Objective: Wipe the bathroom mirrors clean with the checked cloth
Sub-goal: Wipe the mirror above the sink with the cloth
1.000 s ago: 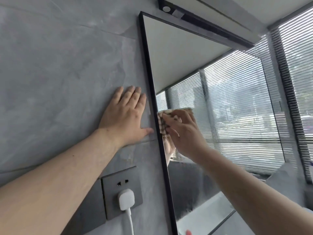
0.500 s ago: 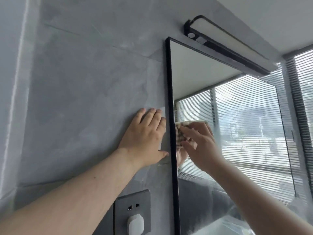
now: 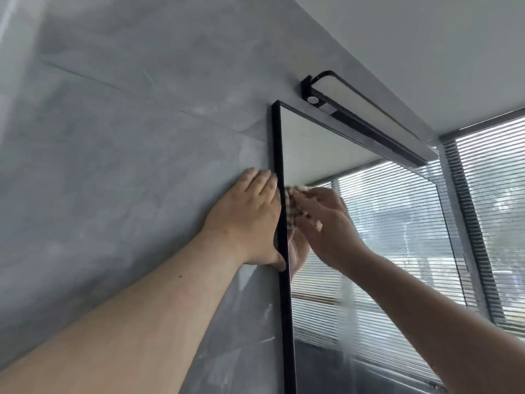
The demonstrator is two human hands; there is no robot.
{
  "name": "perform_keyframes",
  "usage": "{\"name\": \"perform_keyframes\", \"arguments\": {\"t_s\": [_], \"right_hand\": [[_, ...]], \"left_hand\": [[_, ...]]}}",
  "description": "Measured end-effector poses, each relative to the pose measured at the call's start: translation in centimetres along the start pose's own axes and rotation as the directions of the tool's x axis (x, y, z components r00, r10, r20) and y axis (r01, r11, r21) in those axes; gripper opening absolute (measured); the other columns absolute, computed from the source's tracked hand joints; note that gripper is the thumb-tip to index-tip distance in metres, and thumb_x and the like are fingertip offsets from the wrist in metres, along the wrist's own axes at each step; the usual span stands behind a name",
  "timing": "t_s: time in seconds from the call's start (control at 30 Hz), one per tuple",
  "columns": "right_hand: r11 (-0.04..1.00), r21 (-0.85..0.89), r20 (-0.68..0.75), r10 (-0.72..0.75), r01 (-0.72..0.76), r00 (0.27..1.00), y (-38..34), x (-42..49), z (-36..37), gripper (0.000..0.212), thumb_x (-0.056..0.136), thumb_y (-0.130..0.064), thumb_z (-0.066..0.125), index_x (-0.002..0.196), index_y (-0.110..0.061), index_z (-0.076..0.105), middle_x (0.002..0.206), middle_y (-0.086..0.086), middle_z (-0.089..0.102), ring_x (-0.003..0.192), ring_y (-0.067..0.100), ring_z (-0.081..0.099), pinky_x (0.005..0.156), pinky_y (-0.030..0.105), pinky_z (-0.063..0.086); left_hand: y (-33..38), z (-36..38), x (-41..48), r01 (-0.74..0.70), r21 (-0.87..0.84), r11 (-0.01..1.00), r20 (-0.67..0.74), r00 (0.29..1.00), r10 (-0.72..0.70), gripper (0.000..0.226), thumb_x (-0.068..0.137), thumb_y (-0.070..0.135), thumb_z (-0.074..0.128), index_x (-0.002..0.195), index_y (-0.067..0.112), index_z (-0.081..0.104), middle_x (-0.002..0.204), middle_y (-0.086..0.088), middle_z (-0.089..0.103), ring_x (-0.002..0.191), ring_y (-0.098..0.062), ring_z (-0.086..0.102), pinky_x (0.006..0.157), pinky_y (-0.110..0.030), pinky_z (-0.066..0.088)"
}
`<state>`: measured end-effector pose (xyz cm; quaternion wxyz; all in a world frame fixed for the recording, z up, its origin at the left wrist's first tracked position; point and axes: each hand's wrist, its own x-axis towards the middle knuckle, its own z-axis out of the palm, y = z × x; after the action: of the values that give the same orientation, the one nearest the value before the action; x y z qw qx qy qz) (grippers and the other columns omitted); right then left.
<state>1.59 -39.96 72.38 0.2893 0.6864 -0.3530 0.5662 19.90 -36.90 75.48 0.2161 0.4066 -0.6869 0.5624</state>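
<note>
A grey stone-look wall (image 3: pixel 113 166) fills the left side. The left forearm reaches up across it, and the left hand (image 3: pixel 250 220) lies flat on the wall with its fingers straight and close together, palm pressed to the surface. Its fingertips and thumb sit right against the black frame (image 3: pixel 281 251) of the mirror (image 3: pixel 397 251). Just past the frame, the checked cloth (image 3: pixel 292 203) is bunched against the glass near the mirror's left edge, about level with the left hand's knuckles. The right hand (image 3: pixel 326 226) holds it there, fingers bent over the cloth and pressing it onto the mirror; the hand is blurred, so the exact grip is hard to make out. The glass reflects window blinds. Above the mirror's top edge a black-framed light bar (image 3: pixel 366 118) is fixed to the wall under the white ceiling (image 3: pixel 426 38). At far right are the blinds (image 3: pixel 494 209) themselves.
</note>
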Motion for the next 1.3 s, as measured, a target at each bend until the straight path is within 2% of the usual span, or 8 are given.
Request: {"name": "perform_keyframes", "arguments": {"t_s": [0.27,0.4,0.5,0.6,0.83,1.0,1.13,1.3], "right_hand": [[0.995,-0.019,-0.032,0.095,-0.096,0.995,-0.5,10.8,-2.1,0.045,0.093,-0.023,0.063,0.137,-0.033,0.058,0.122,-0.007,0.044,0.127,0.023,0.042,0.114,0.039,0.031],[0.995,0.048,-0.022,0.091,-0.09,0.996,-0.2,6.4,-1.3,0.036,0.096,-0.028,0.06,0.131,-0.031,0.063,0.116,-0.012,0.045,0.122,0.019,0.043,0.109,0.039,0.036],[0.998,0.022,-0.071,-0.056,0.057,0.996,0.3,0.1,0.0,0.031,0.093,-0.027,0.062,0.123,-0.026,0.07,0.113,-0.007,0.052,0.115,0.021,0.048,0.094,0.041,0.048],[0.988,-0.013,-0.016,-0.152,0.152,0.988,1.4,-3.8,0.6,0.035,0.089,-0.034,0.059,0.121,-0.026,0.07,0.118,-0.007,0.054,0.113,0.022,0.051,0.089,0.041,0.052],[0.995,0.008,-0.047,-0.1,0.101,0.994,1.3,-1.9,0.8,0.039,0.088,-0.024,0.066,0.127,-0.025,0.067,0.117,-0.012,0.048,0.115,0.017,0.048,0.097,0.025,0.04],[1.0,-0.003,-0.054,0.008,-0.008,0.999,0.2,2.7,0.0,0.042,0.093,-0.016,0.065,0.133,-0.027,0.062,0.121,-0.006,0.048,0.121,0.02,0.045,0.106,0.033,0.04],[0.994,-0.001,-0.05,0.109,-0.109,0.993,-0.9,7.6,-0.9,0.041,0.098,-0.021,0.056,0.138,-0.032,0.056,0.119,-0.013,0.041,0.123,0.017,0.039,0.109,0.031,0.031],[0.989,-0.01,-0.101,0.143,-0.145,0.985,-2.1,13.8,-1.5,0.039,0.1,-0.027,0.051,0.137,-0.036,0.056,0.123,-0.005,0.047,0.126,0.02,0.041,0.106,0.028,0.027]], "left_hand": [[0.0,0.1,-0.2,-0.006,-0.061,0.998,-0.049,0.999,0.003,0.143,0.058,0.093,0.054,0.156,-0.001,0.009,0.165,-0.016,0.011,0.153,-0.027,0.006,0.125,-0.045,0.0],[-0.2,0.1,-0.1,-0.024,-0.053,0.998,-0.043,0.999,0.022,0.14,0.059,0.095,0.049,0.156,0.002,0.011,0.165,-0.015,0.01,0.153,-0.028,0.003,0.124,-0.045,-0.002],[-0.1,0.1,-0.2,-0.022,-0.063,0.998,-0.032,0.999,0.02,0.139,0.061,0.094,0.049,0.156,0.002,0.008,0.166,-0.016,0.006,0.153,-0.028,0.0,0.124,-0.046,-0.005],[-0.1,-0.1,-0.3,-0.019,-0.088,0.996,-0.018,1.0,0.017,0.139,0.061,0.093,0.052,0.156,0.001,0.007,0.166,-0.016,0.003,0.153,-0.028,-0.002,0.124,-0.045,-0.006],[-0.2,0.2,-0.2,-0.032,-0.081,0.996,-0.033,0.999,0.029,0.137,0.063,0.092,0.051,0.157,0.003,0.006,0.166,-0.015,0.001,0.153,-0.027,-0.004,0.124,-0.047,-0.004],[-0.2,0.2,-0.2,-0.045,-0.074,0.996,-0.052,0.998,0.041,0.136,0.063,0.093,0.05,0.157,0.004,0.006,0.166,-0.015,0.004,0.153,-0.028,-0.001,0.123,-0.048,-0.001],[-0.1,0.4,-0.3,-0.044,-0.093,0.995,-0.066,0.997,0.038,0.138,0.063,0.092,0.051,0.156,0.002,0.004,0.166,-0.016,0.003,0.153,-0.029,-0.001,0.123,-0.048,0.0],[-0.1,0.3,-0.2,-0.044,-0.105,0.993,-0.057,0.998,0.038,0.137,0.065,0.09,0.052,0.156,0.0,0.005,0.166,-0.018,0.002,0.153,-0.03,-0.001,0.124,-0.049,-0.002]]}}
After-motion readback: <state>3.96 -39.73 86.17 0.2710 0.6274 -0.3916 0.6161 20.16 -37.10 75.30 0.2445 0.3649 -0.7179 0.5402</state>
